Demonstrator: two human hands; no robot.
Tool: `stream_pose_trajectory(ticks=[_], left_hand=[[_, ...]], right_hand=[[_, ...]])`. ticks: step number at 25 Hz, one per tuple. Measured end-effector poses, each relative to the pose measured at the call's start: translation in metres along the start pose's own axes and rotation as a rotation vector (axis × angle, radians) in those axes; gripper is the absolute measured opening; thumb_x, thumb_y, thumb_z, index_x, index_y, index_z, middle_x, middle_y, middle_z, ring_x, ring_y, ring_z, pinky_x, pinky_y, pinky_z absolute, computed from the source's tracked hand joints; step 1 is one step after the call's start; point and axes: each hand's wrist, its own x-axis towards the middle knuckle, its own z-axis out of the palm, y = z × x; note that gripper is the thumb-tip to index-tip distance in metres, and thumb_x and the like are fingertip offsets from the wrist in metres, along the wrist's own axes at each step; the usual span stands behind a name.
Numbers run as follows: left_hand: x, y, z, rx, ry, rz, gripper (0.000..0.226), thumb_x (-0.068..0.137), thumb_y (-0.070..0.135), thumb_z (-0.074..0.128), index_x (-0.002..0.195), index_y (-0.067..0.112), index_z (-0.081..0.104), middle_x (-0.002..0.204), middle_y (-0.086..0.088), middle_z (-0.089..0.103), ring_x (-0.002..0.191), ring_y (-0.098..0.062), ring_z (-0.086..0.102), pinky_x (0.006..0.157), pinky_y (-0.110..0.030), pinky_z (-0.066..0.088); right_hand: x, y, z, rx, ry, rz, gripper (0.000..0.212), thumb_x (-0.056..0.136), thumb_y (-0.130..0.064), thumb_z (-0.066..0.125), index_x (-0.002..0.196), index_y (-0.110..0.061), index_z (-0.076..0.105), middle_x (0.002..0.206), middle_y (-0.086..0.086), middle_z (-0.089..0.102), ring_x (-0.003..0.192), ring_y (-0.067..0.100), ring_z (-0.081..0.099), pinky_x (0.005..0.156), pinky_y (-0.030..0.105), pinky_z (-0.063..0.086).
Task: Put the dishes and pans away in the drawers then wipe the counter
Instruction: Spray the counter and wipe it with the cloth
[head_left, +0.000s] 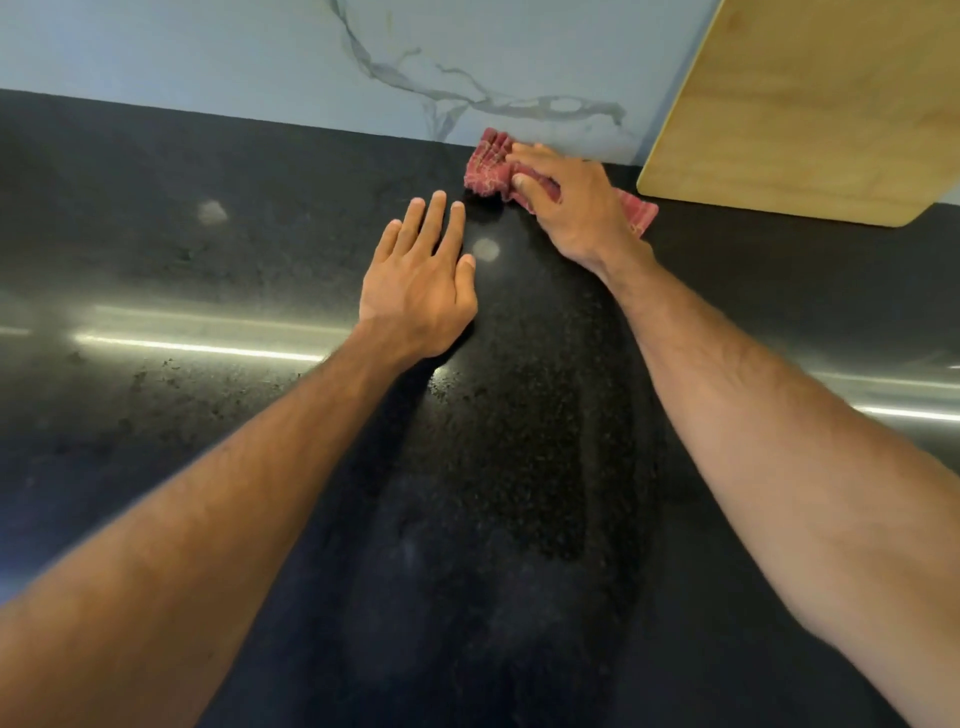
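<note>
From my remote seat I see the right hand (571, 202) at the far side of the black counter (208, 467), its fingers curled over a bunched red cloth (485, 166) and gripping it. The cloth lies on the counter right where it meets the pale marbled wall (208, 52); one end sticks out to the left of the hand and a corner shows on its right. The left hand (421, 280) lies palm down on the counter, near and to the left of the cloth and not touching it, with fingers straight and close together and the thumb alongside. A wooden cutting board (810, 114) leans against the wall at far right, just beside the cloth.
</note>
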Motion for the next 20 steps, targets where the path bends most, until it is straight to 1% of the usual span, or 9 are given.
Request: stream_pose_trajectory(ticks=[2, 5, 7, 9, 11, 15, 18, 20], left_hand=[[-0.002, 0.000, 0.000, 0.004, 0.006, -0.004, 0.064, 0.105, 0.040, 0.018, 0.163, 0.014, 0.011, 0.171, -0.007, 0.004, 0.158, -0.024, 0.002, 0.128, -0.045, 0.007], [-0.003, 0.001, -0.002, -0.004, 0.000, -0.010, 0.064, 0.105, 0.041, 0.017, 0.163, 0.015, 0.010, 0.171, -0.006, 0.004, 0.158, -0.023, 0.001, 0.128, -0.045, 0.006], [-0.003, 0.002, -0.003, -0.014, -0.001, -0.011, 0.064, 0.105, 0.041, 0.017, 0.163, 0.016, 0.009, 0.171, -0.006, 0.004, 0.158, -0.023, 0.000, 0.128, -0.044, 0.005], [-0.003, 0.002, -0.004, -0.021, -0.006, -0.019, 0.063, 0.105, 0.040, 0.018, 0.163, 0.016, 0.009, 0.171, -0.005, 0.004, 0.158, -0.023, 0.000, 0.128, -0.044, 0.005], [-0.001, 0.001, -0.004, -0.019, -0.004, -0.028, 0.063, 0.105, 0.040, 0.018, 0.163, 0.016, 0.010, 0.171, -0.005, 0.004, 0.158, -0.023, 0.001, 0.128, -0.044, 0.004], [-0.008, 0.006, -0.007, -0.026, -0.039, -0.038, 0.062, 0.107, 0.039, 0.017, 0.163, 0.014, 0.010, 0.171, -0.008, 0.004, 0.157, -0.026, 0.001, 0.128, -0.045, 0.004], [-0.039, 0.020, -0.006, -0.032, -0.051, -0.024, 0.062, 0.107, 0.039, 0.018, 0.163, 0.014, 0.010, 0.170, -0.009, 0.004, 0.157, -0.029, 0.001, 0.127, -0.047, 0.005], [-0.081, 0.036, -0.006, -0.029, -0.054, 0.043, 0.062, 0.107, 0.040, 0.018, 0.163, 0.015, 0.010, 0.170, -0.009, 0.004, 0.157, -0.030, 0.002, 0.127, -0.048, 0.007]], right_hand=[[-0.003, -0.001, 0.001, -0.026, 0.011, 0.036, 0.042, 0.104, -0.041, 0.051, 0.143, -0.029, 0.061, 0.150, -0.007, 0.056, 0.146, 0.011, 0.044, 0.122, 0.035, 0.033], [-0.011, -0.005, -0.003, -0.115, 0.034, 0.152, 0.044, 0.107, -0.043, 0.045, 0.148, -0.031, 0.054, 0.157, -0.005, 0.049, 0.146, 0.018, 0.042, 0.120, 0.038, 0.035], [-0.021, -0.010, -0.006, -0.149, 0.066, 0.212, 0.045, 0.109, -0.038, 0.041, 0.152, -0.024, 0.050, 0.160, 0.001, 0.044, 0.148, 0.023, 0.039, 0.122, 0.040, 0.032], [-0.040, -0.017, -0.004, -0.230, 0.042, 0.240, 0.050, 0.111, -0.035, 0.034, 0.157, -0.016, 0.040, 0.166, 0.005, 0.034, 0.154, 0.025, 0.029, 0.126, 0.042, 0.023], [-0.067, -0.025, -0.002, -0.319, -0.017, 0.213, 0.055, 0.111, -0.037, 0.027, 0.161, -0.014, 0.030, 0.169, 0.008, 0.024, 0.157, 0.027, 0.019, 0.128, 0.045, 0.018], [-0.145, -0.045, -0.013, -0.353, -0.105, 0.134, 0.061, 0.110, -0.045, 0.019, 0.163, -0.015, 0.021, 0.171, 0.007, 0.016, 0.159, 0.025, 0.013, 0.128, 0.046, 0.016], [-0.213, -0.066, -0.020, -0.374, -0.123, 0.126, 0.062, 0.110, -0.047, 0.017, 0.164, -0.016, 0.018, 0.172, 0.006, 0.014, 0.159, 0.023, 0.011, 0.128, 0.046, 0.017], [-0.268, -0.084, -0.026, -0.391, -0.130, 0.125, 0.061, 0.111, -0.047, 0.015, 0.165, -0.018, 0.015, 0.172, 0.005, 0.012, 0.159, 0.022, 0.009, 0.128, 0.046, 0.019]])
